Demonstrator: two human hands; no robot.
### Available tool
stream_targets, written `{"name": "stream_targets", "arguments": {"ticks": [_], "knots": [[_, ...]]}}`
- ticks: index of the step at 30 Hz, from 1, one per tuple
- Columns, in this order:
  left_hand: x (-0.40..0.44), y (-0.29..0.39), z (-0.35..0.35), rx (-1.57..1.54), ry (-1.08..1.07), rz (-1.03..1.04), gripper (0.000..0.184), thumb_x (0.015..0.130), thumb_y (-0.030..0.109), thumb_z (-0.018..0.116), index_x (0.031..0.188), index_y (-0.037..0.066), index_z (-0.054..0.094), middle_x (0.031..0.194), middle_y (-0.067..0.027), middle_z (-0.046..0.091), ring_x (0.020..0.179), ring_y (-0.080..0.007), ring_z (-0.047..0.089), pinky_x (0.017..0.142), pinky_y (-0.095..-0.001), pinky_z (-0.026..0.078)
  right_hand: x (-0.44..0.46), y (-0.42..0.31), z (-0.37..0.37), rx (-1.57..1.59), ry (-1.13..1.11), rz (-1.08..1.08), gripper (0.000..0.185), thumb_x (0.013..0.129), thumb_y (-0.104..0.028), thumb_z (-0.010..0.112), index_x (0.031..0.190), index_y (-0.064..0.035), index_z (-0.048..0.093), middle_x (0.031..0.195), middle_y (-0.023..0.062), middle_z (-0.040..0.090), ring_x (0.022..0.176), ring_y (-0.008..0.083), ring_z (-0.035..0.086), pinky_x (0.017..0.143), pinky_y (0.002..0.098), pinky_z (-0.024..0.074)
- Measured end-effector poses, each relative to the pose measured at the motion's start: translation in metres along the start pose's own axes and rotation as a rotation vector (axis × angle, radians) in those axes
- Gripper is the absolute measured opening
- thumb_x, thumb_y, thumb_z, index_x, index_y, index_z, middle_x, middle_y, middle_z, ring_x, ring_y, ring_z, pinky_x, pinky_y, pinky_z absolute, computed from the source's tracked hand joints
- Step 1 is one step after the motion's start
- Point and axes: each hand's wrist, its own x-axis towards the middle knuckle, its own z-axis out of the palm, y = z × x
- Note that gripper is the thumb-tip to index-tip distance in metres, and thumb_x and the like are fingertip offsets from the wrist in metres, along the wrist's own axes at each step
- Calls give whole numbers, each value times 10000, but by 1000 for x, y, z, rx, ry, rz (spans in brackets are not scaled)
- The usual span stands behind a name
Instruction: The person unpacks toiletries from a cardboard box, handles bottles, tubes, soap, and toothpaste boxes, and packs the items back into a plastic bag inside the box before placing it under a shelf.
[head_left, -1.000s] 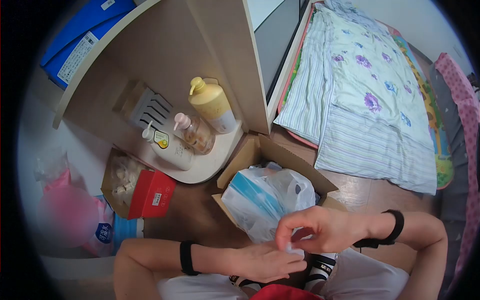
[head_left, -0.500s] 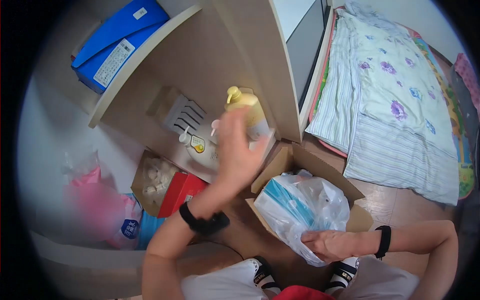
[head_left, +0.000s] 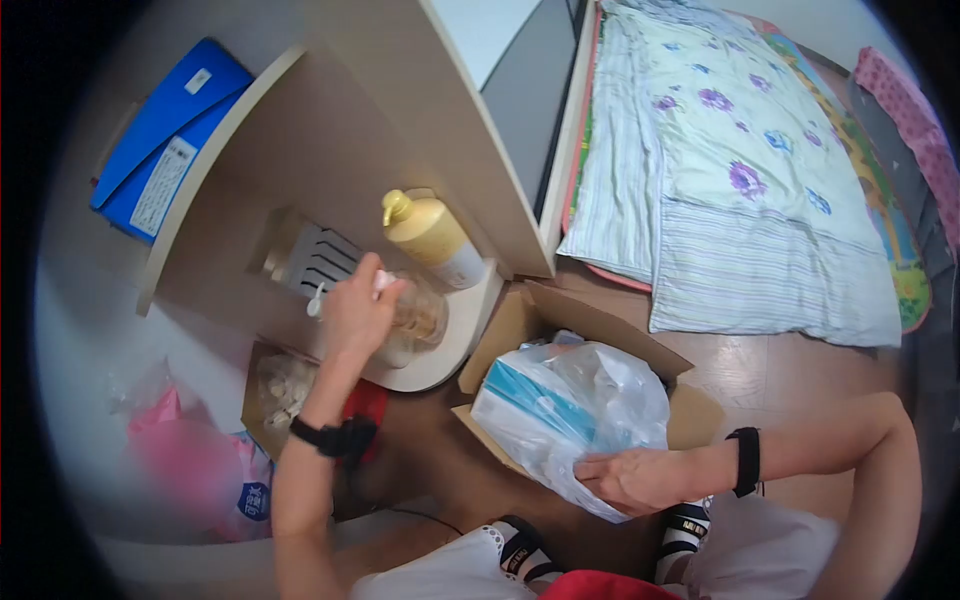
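Observation:
On the low shelf, my left hand [head_left: 360,308] is closed around the pink pump top of a clear pump bottle [head_left: 425,318], whose body shows below and right of the fingers. A yellow pump bottle [head_left: 432,240] stands just behind it. The white pump nozzle [head_left: 316,302] of another bottle pokes out left of my hand, which hides most of that bottle. My right hand [head_left: 630,482] grips the near edge of a clear plastic bag [head_left: 630,385]. Inside the bag lies a white and teal package [head_left: 530,405]; the bag sits in an open cardboard box [head_left: 690,418].
A blue folder box [head_left: 170,140] rests on the upper shelf. Against the wall at left are pink packages [head_left: 185,450] and a small carton [head_left: 262,400] of bagged items. A mat with a floral quilt [head_left: 740,180] lies at upper right.
My left hand has come down and left onto the clear bottle's pump and closed there. My right hand keeps its hold on the bag. The view has shifted slightly.

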Motion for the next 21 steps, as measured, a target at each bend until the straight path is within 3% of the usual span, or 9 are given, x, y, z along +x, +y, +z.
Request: {"name": "stream_targets", "arguments": {"ticks": [2,5,9,12,15,21], "knots": [[-1,32,-41,-29,25,43,269,882,247,706,913,21,563,690,-169,636,645,-323,650,595,-414,470,1,-1,-3,7,3,1,247,777,-95,649,989,32,651,1118,150,579,1124,314,581,937,368,511],[-12,81,-88,-206,75,49,254,845,213,741,861,39,556,626,-150,593,564,-287,614,541,-377,449,2,-2,-3,7,-20,6,273,770,-98,654,1011,31,643,1127,150,585,1135,311,574,955,362,502],[-27,120,-100,-490,41,90,255,850,145,745,835,25,521,615,-56,553,553,-98,487,521,-272,386,5,1,-3,-3,-38,-13,282,764,-101,651,1012,32,637,1123,148,590,1138,308,574,949,357,504],[-34,115,-54,-753,-104,33,265,888,192,742,866,41,524,640,-48,597,528,-101,524,487,-254,393,4,1,-1,-23,-40,-7,275,757,-106,643,998,26,636,1115,143,592,1132,305,577,945,347,503],[-40,117,-13,-1138,-435,-293,260,928,235,714,895,62,522,658,-66,623,474,-114,552,427,-245,402,1,0,-1,-34,5,-33,266,752,-111,636,984,19,636,1106,142,593,1122,299,580,946,333,497],[-54,115,35,-956,-753,-467,282,965,271,658,846,48,533,596,-88,610,422,-153,581,385,-278,433,-1,2,4,-59,-6,-42,210,767,-109,642,918,36,635,1096,150,553,1125,287,557,946,326,494]]}}
